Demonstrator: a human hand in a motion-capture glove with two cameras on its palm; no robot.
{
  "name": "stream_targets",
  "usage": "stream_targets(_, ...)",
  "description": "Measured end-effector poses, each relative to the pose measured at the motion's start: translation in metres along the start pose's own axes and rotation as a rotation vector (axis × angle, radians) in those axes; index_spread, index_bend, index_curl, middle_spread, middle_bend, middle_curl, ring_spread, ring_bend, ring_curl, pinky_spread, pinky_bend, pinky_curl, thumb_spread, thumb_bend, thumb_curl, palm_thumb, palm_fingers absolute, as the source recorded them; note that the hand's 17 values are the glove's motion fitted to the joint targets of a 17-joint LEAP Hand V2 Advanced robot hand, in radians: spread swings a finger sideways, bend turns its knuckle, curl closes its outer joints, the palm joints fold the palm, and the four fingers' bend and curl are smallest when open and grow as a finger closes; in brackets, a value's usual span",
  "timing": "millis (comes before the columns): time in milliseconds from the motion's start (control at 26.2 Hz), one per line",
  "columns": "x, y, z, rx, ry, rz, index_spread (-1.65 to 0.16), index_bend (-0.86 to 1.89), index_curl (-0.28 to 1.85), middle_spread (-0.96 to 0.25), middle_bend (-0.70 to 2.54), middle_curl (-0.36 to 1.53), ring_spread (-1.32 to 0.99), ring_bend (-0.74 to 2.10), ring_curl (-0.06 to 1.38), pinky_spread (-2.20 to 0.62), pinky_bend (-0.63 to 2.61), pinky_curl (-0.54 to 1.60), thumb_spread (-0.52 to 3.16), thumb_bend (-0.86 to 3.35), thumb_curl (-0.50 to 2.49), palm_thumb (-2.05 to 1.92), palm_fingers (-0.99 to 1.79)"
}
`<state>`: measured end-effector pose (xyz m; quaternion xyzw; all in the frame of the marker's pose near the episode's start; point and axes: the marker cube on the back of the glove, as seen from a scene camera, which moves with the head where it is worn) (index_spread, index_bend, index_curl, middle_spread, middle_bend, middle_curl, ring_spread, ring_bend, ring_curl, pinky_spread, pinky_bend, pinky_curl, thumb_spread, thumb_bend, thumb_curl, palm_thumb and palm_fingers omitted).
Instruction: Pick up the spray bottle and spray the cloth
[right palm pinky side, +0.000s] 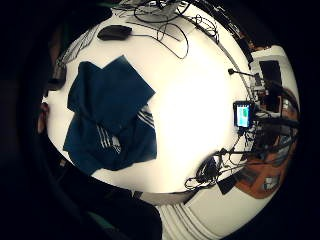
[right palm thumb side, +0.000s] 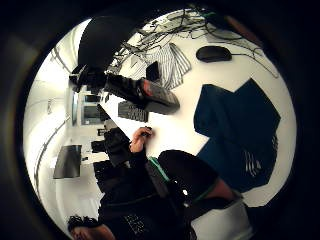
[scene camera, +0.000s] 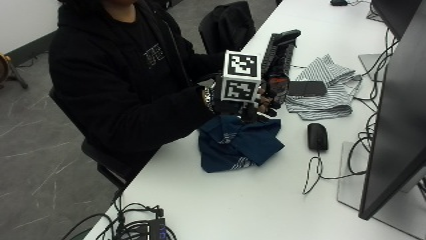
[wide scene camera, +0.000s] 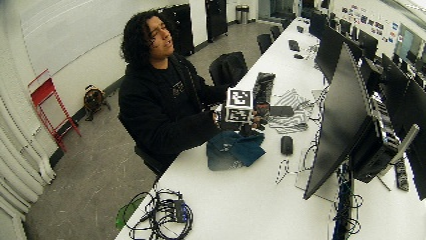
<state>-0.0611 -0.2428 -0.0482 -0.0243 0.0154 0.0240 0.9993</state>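
Your right hand (scene camera: 243, 100) is raised just above the dark blue cloth (scene camera: 236, 142) — whether its fingers grip anything, you cannot tell. The cloth lies crumpled on the white table (scene camera: 266, 200), beside a black mouse (scene camera: 317, 136) — the spray bottle cannot be made out.

A person (scene camera: 126, 75) is wearing a black hooded sweatshirt with long sleeves and a small pale print on the chest. The right hand (scene camera: 233, 102) is wearing a black glove, with black straps showing around it.
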Motion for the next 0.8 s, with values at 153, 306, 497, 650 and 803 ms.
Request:
stream_targets(153,0.009,0.019,-0.001,-0.02,0.099,-0.001,-0.41,0.14,0.32,-0.08,0.22,0.37,-0.08,0.39,0.34,0.22,0.3,0.34,0.95,-0.03,0.41,0.32,0.34)
stream_targets(306,0.017,0.041,-0.004,-0.027,0.178,-0.014,-0.41,0.14,0.31,-0.07,0.21,0.37,-0.08,0.38,0.34,0.23,0.28,0.34,0.97,-0.03,0.4,0.32,0.35)
stream_targets(497,0.02,0.066,-0.005,-0.003,0.215,-0.045,-0.41,0.13,0.3,-0.07,0.22,0.37,-0.08,0.39,0.34,0.23,0.26,0.33,0.99,-0.03,0.38,0.32,0.36)
stream_targets(650,0.018,0.077,-0.006,0.034,0.244,-0.065,-0.41,0.1,0.27,-0.07,0.24,0.37,-0.09,0.44,0.34,0.23,0.24,0.33,1.0,-0.03,0.36,0.32,0.45)
stream_targets(803,0.017,0.083,-0.006,0.008,0.277,-0.07,-0.41,0.11,0.26,-0.07,0.24,0.37,-0.11,0.46,0.35,0.23,0.24,0.33,1.01,-0.03,0.35,0.32,0.46)
